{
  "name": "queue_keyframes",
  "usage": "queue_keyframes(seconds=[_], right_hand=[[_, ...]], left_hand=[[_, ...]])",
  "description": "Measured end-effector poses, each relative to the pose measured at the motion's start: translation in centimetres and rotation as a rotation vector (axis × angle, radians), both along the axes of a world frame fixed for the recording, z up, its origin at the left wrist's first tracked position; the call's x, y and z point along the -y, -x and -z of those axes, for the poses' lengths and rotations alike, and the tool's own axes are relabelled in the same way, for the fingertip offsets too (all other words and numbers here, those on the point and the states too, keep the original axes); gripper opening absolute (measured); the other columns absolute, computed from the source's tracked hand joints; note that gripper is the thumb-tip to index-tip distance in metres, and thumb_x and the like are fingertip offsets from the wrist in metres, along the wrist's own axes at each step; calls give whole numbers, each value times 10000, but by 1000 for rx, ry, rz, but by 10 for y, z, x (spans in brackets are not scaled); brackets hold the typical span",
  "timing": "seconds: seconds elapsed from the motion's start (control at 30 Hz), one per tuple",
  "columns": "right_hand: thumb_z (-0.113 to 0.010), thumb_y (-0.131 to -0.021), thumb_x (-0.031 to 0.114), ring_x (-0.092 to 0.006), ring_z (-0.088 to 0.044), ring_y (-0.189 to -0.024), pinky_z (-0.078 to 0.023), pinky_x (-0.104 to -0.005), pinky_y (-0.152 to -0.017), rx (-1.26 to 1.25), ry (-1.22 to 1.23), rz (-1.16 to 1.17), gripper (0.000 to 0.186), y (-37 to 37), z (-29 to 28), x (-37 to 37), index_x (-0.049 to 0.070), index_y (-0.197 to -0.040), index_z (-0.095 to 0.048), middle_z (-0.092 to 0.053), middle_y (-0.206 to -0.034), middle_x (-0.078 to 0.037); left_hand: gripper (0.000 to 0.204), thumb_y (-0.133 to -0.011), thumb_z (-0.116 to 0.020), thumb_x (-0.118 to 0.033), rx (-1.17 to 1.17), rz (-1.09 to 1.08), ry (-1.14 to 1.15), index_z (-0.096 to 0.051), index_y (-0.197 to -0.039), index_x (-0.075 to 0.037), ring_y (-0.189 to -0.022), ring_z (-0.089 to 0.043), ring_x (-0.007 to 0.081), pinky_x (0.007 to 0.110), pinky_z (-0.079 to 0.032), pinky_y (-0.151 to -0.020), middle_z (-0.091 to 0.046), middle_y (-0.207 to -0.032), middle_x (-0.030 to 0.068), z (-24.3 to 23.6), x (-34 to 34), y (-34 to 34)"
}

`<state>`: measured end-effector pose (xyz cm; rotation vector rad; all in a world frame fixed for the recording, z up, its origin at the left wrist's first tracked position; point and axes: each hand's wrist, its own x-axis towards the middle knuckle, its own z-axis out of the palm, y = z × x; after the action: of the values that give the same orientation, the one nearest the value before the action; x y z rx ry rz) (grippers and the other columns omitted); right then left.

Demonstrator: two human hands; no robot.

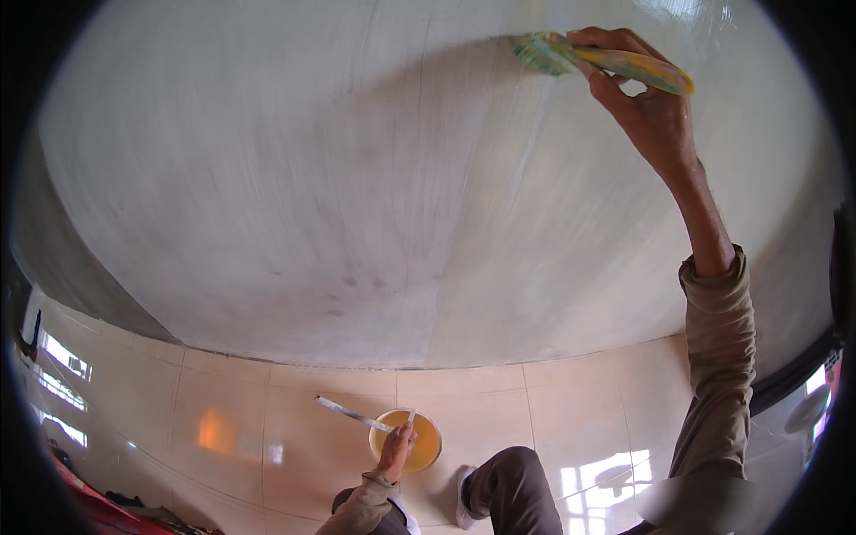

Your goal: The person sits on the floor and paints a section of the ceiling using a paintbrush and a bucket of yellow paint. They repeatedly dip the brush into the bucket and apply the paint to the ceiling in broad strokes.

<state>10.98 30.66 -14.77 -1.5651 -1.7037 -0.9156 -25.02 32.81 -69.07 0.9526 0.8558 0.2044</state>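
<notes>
My right hand (pixel 649 107) is raised at the upper right, closed round the handle of a paintbrush (pixel 644 68). The handle is streaked yellow and green, and its green-stained bristles (pixel 540 53) point left against the pale grey wall (pixel 294 178). Low in front of my body, my left hand (pixel 395 453) is closed over a round bucket (pixel 439 448) of yellowish liquid. A long pale grey stick (pixel 348 410) juts left from that hand, across the bucket's rim. Just what the left fingers grip is partly hidden.
Shiny beige floor tiles (pixel 223 392) meet the wall's lower edge. My knee (pixel 517 477) and shoe (pixel 464 499) are right of the bucket. Red cloth-like items (pixel 98 504) lie at the lower left. A dark hanging thing (pixel 794 370) is at the right edge.
</notes>
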Motion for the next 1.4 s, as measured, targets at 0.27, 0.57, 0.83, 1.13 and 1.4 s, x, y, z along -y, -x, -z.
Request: queue_keyframes(seconds=[0.27, 0.57, 0.83, 1.13, 1.4], right_hand=[[-826, -750, 110, -242, -643, -1073, -572, -368, -798, 496, -53, 146, 292, -101, 62, -34, 192, -1006, -710, -659, -1202, -32], [-777, -725, 144, -257, -568, -1110, -465, -451, -864, 182, 315, 85, 350, -118, 240, -15, 185, -1053, -661, -561, -1261, -18], [-748, -728, 120, -266, -582, -1115, -528, -434, -821, -77, 505, 22, 334, -124, 214, 10, 151, -1053, -676, -565, -1252, -35], [-763, -722, 90, -298, -599, -1134, -532, -423, -846, 19, 141, 146, 362, -138, 47, 26, 164, -1071, -703, -595, -1275, -62], [-753, -755, 127, -317, -528, -1220, -455, -493, -931, -9, 232, 186, 324, -137, 133, 18, 207, -1054, -654, -528, -1352, -90]], left_hand=[[376, -1010, -575, -476, -40, -205, 127, -529, -901, -118, -543, -357, 33, 226, -287, -485, -389, -671, -72, -56, -1, -58], [330, -1035, -555, -437, -163, -282, 189, -547, -919, -128, -541, -362, 39, 232, -280, -482, -376, -657, -73, -127, 15, -64], [302, -1061, -519, -393, -149, -300, 142, -551, -930, -123, -570, -375, 37, 226, -289, -501, -399, -696, -70, -200, 32, -74], [297, -1070, -504, -373, -90, -306, 96, -546, -942, -109, -586, -364, 37, 227, -283, -516, -376, -694, -65, -275, 39, -85], [315, -1065, -512, -392, -119, -296, 129, -552, -950, -102, -580, -359, 37, 225, -287, -516, -375, -693, -64, -290, 40, -77]])
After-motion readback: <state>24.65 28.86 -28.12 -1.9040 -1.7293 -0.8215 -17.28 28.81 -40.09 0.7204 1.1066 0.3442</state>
